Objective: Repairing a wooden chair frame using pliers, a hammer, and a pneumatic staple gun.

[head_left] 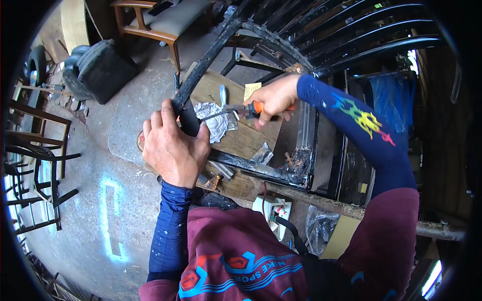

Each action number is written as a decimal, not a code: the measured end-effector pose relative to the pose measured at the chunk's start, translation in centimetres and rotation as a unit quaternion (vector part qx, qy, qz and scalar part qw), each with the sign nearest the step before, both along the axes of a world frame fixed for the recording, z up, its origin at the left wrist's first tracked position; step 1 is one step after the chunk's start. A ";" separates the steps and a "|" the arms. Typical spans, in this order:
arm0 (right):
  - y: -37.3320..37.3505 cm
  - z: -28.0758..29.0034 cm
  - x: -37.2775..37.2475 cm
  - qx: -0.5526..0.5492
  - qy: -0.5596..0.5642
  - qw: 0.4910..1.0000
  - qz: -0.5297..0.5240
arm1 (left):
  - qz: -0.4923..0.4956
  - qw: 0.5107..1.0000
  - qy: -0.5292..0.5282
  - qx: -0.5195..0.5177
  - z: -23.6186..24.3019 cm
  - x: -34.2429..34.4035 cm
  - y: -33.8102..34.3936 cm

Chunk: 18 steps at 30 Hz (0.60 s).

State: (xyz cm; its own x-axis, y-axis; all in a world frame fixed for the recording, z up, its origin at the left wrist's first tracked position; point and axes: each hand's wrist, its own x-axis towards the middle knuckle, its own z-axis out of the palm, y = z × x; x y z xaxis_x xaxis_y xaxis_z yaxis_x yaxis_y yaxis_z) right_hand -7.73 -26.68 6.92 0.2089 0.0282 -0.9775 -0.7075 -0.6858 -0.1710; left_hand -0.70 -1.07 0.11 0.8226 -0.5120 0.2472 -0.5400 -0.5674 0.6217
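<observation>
My left hand (175, 148) grips a dark flat piece (189, 119) at the black metal frame's left bar (201, 65). A thin dark rod runs from there toward my right hand (268, 100), which is closed on an orange-and-black-handled tool (258, 107), apparently pliers, its metal head at the rod. Beneath, a wooden board (266, 130) carries a crumpled white cloth (211, 120), a white-handled tool (223, 95) and a yellow paper (252, 89). The frame's lower bar (246, 164) crosses below my hands, with a rough corner at the right.
A wooden chair (150, 30) stands behind, a dark cushioned seat (100, 70) at upper left and stacked chairs (45, 185) at left. Black metal bars (351, 30) fill the upper right. A pipe (346, 208), a white machine (271, 213) and clear plastic (321, 226) lie lower right.
</observation>
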 end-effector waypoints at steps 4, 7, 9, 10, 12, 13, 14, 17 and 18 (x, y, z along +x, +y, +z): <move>-0.9 -2.0 -3.9 -0.151 -0.309 0.935 0.085 | 0.005 1.000 0.009 -0.003 -0.5 0.0 0.3; -0.8 -4.1 -6.2 -0.286 -0.553 0.760 0.186 | 0.010 1.000 -0.008 -0.006 -0.2 -0.1 0.2; -0.6 -4.7 -5.7 -0.376 -0.578 0.678 0.256 | 0.007 1.000 -0.014 -0.012 -0.4 -0.1 0.1; -0.4 -4.9 -5.4 -0.458 -0.591 0.582 0.319 | 0.010 1.000 -0.015 -0.011 -0.3 -0.1 0.2; 0.4 -5.6 -5.1 -0.463 -0.620 0.555 0.305 | 0.009 1.000 -0.016 -0.014 -0.3 -0.1 0.3; 0.7 -6.0 -5.1 -0.469 -0.645 0.528 0.290 | 0.015 1.000 -0.018 -0.012 -0.3 -0.1 0.3; 0.8 -6.3 -5.2 -0.465 -0.662 0.518 0.277 | 0.009 1.000 -0.023 -0.012 -0.3 -0.1 0.1; 1.9 -6.5 -6.0 -0.482 -0.671 0.516 0.226 | 0.004 0.999 -0.033 -0.018 -0.4 -0.1 0.3; 2.0 -6.7 -6.3 -0.488 -0.673 0.514 0.213 | 0.008 0.999 -0.035 -0.013 -0.3 -0.2 0.2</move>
